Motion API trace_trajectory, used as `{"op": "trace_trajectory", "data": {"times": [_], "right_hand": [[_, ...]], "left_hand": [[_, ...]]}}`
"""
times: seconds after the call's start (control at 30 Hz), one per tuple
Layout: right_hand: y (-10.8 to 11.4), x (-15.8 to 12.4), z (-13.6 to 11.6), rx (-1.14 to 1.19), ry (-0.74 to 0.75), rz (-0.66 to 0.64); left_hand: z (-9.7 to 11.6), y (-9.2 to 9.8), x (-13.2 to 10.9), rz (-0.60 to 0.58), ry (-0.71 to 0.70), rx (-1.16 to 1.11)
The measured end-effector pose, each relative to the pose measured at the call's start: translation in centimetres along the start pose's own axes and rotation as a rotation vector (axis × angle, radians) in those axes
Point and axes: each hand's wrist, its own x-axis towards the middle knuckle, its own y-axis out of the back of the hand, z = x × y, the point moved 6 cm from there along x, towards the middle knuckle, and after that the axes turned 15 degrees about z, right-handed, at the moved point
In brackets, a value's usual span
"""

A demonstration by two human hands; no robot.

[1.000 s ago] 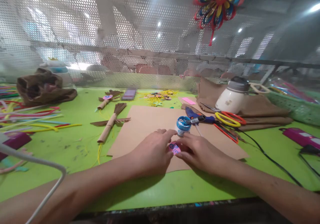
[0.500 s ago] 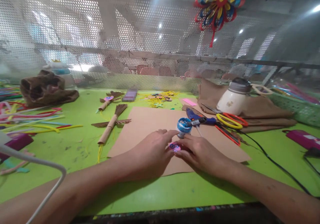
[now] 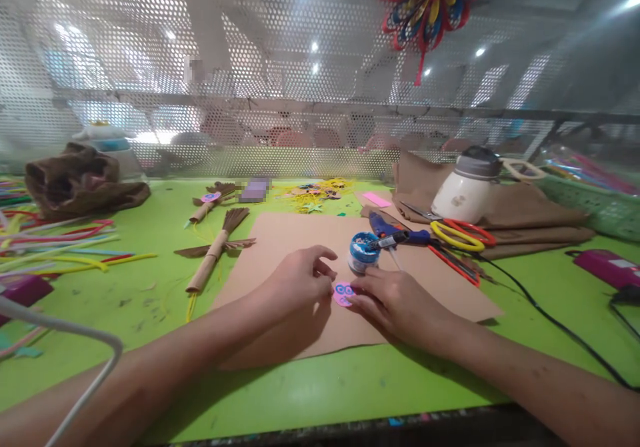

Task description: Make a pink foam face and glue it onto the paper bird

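My right hand (image 3: 395, 300) pinches the right edge of a small pink paper disc (image 3: 343, 294) that carries blue ring shapes like two eyes. Just left of the disc is my left hand (image 3: 303, 275), its fingers curled but apart and holding nothing that I can see. Both hands are over a sheet of brown paper (image 3: 280, 240). Right behind them stands a small paint jar (image 3: 363, 255) with blue around its rim, and a black marker (image 3: 393, 240) lies across its top. Whether the disc touches the sheet, I cannot tell.
Left of the sheet lies a brown paper-roll figure (image 3: 215, 255) with yellow strings, and a smaller one (image 3: 203, 208) behind it. A blue glue gun (image 3: 400, 230), yellow-handled scissors (image 3: 457, 236) and a white bottle (image 3: 465, 187) are at the right. A white cable (image 3: 107, 337) crosses the lower left.
My left hand has let go of the pink disc and drawn back to the left, its fingers parting. The disc now shows its face more fully, in my right hand.
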Motion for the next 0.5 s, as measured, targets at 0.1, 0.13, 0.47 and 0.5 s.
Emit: {"op": "trace_trajectory", "data": {"times": [0.1, 0.13, 0.47, 0.5], "right_hand": [[0.0, 0.0, 0.0, -0.016, -0.002, -0.016], [0.1, 0.0, 0.0, -0.021, -0.003, -0.022], [0.2, 0.2, 0.2, -0.098, -0.038, -0.101], [0.1, 0.2, 0.1, -0.109, -0.035, -0.107]], "left_hand": [[0.5, 0.2, -0.4, -0.003, 0.141, -0.113], [0.7, 0.3, -0.6, -0.001, 0.172, -0.143], [1.0, 0.8, -0.9, 0.027, 0.185, -0.123], [0.9, 0.8, -0.8, 0.025, 0.170, -0.109]]}}
